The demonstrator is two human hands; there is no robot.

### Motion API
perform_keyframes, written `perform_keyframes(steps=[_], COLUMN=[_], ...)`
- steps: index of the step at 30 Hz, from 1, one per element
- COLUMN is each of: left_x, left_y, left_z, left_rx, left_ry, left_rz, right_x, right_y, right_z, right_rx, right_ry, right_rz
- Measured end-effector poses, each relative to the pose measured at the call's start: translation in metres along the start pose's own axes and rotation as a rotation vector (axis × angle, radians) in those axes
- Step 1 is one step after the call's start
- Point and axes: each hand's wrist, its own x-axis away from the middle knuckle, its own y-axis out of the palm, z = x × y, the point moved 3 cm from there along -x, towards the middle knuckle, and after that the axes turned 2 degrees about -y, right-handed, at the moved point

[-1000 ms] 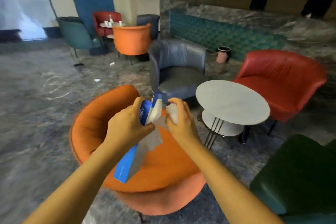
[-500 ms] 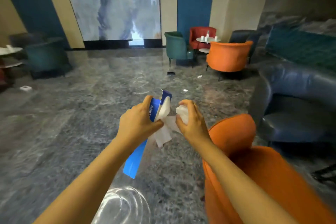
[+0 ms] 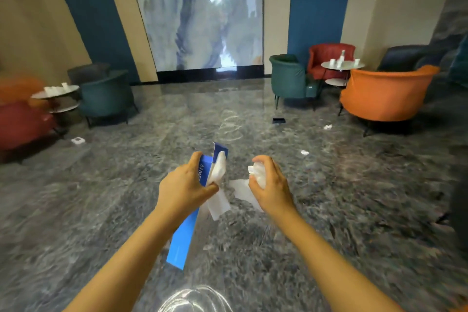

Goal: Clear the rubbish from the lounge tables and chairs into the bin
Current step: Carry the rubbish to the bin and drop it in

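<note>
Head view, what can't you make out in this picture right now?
1. Blue box: head view, lettering partly covered by the left hand.
2. Crumpled tissue: head view, mostly hidden inside the right hand.
3. Small white items on the far round table: head view, too small to identify.
4. Bin: nowhere in the head view.

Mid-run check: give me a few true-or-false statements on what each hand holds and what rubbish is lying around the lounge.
1. The left hand grips a blue box. True.
2. The right hand is empty. False: it holds a crumpled white tissue.
3. White scraps lie on the floor. True.
4. The round table behind the orange chair is bare. False: white cups and a bottle stand on it.
</note>
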Motion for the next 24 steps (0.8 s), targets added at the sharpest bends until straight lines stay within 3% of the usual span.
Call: perform_keyframes(steps=[6,12,18,24], left_x=[-0.181,-0.339,-0.489,-0.585], left_y=[0.074,0.217,0.352,0.459], left_z=[0.071,0.184,0.367,0.580], left_rx=[0.019,0.156,0.263,0.339], left_ry=[0.160,0.321,0.542,0.813], left_rz=[0.029,-0.046,-0.208,-0.285], right_x=[-0.137,-0.234,-0.337,-0.403], right_y=[-0.044,-0.126,-0.247,-0.399], right_z=[0.109,0.277,0.421,0.543], right_rx=[0.039,0.198,0.355,0.484], right_ry=[0.084,0.235,0.394,0.466], right_rz=[0.127,0.235,0.356,0.572])
